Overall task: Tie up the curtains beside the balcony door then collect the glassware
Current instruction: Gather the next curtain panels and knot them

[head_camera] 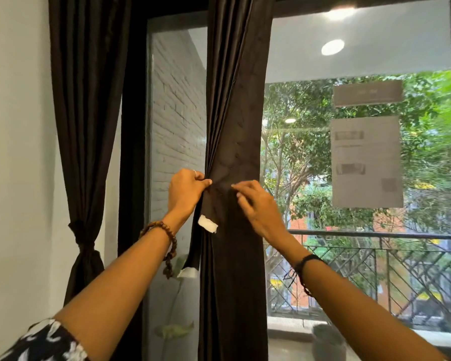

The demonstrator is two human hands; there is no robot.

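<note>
Head view: left hand (186, 190) pinching tieback band (194, 256) against gathered centre curtain (235, 126); right hand (255, 204), fingers curled, touching its front, grip unclear. Left curtain (86, 126) hanging tied by wall. Glassware not showing.

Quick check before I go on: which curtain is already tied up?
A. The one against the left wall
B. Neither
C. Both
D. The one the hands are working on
A: the left curtain is cinched by a knotted tie low down, while at the middle curtain the left hand grips the gathered fabric, the right hand touches it, and its tie-back strap hangs loose.
</note>
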